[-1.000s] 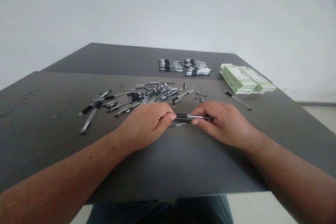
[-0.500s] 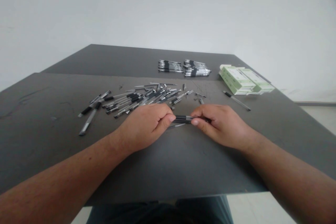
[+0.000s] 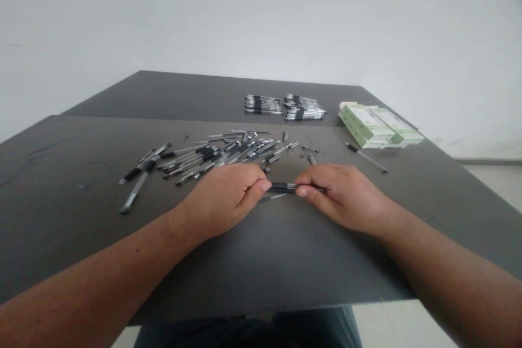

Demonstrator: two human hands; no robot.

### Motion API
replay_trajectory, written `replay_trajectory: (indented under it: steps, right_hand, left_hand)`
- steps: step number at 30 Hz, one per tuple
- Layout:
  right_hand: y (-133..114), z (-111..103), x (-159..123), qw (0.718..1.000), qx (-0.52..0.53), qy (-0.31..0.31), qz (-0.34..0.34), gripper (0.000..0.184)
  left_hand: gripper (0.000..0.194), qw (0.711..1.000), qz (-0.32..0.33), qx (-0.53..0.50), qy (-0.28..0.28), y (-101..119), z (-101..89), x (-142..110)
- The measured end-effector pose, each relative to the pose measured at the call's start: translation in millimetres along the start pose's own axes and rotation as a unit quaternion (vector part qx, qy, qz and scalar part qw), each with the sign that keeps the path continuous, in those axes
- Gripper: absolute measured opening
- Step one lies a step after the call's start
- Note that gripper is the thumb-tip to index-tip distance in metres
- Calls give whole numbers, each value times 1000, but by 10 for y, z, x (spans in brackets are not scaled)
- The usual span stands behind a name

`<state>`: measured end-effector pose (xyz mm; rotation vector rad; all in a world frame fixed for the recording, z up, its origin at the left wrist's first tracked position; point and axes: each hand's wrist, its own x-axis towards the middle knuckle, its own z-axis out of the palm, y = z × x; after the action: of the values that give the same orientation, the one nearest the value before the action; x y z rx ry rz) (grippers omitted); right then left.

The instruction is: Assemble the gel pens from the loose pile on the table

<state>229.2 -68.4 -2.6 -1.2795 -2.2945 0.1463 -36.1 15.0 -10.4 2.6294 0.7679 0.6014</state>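
Note:
My left hand (image 3: pixel 228 196) and my right hand (image 3: pixel 345 193) grip opposite ends of a small bunch of pens (image 3: pixel 282 187) with black grips, held level just above the table's near half. Most of the bunch is hidden inside my fingers, so how many pens it has I cannot tell. Beneath it a thin clear pen part (image 3: pixel 274 197) lies on the table. Just beyond my left hand spreads a loose heap of clear pens (image 3: pixel 204 159) with black grips.
Bundles of aligned pens (image 3: pixel 263 104) lie at the back of the dark table (image 3: pixel 269 266). Green-and-white boxes (image 3: pixel 367 125) stand at the right, with a single pen (image 3: pixel 367 157) in front. A few pens (image 3: pixel 138 186) lie apart at the left. Small caps (image 3: pixel 311 159) are scattered mid-table.
Both hands stay almost in place with the bunch between them. The pens in the bunch now look closer together, and a dark end shows beyond my right fingers. The view has shifted slightly.

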Motion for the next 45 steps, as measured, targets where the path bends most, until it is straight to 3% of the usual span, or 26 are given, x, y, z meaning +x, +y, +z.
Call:
replay_trajectory:
  steps: [6, 14, 18, 24, 28, 33, 38, 42, 45]
  right_hand:
    - [6, 4, -6, 1000, 13, 24, 13, 11]
    - [-4, -8, -8, 999, 10, 22, 22, 26]
    - [2, -3, -8, 999, 16, 42, 16, 13]
    - [1, -6, -5, 1000, 18, 4, 3, 22]
    - [-11, -3, -5, 999, 15, 31, 15, 13]
    - [-7, -8, -11, 999, 26, 8, 19, 22]
    - [-11, -13, -6, 999, 16, 34, 8, 12]
    - [-13, -8, -6, 1000, 13, 7, -6, 19]
    - [-18, -1, -10, 999, 18, 32, 6, 13]
  left_hand:
    - [39, 1000, -10, 5, 12, -2, -4, -8]
    - [29, 1000, -5, -14, 12, 3, -9, -6]
    - [29, 1000, -6, -11, 16, 1, -8, -7]
    - [32, 1000, 23, -11, 14, 2, -14, -17]
    - [32, 1000, 17, -12, 13, 6, -16, -17]
    - [34, 1000, 18, -9, 7, 2, -17, -13]
    - [33, 1000, 18, -5, 16, -4, -13, -21]
    - [34, 999, 33, -9, 15, 4, -13, -26]
    - [33, 999, 29, -13, 16, 3, -11, -21]
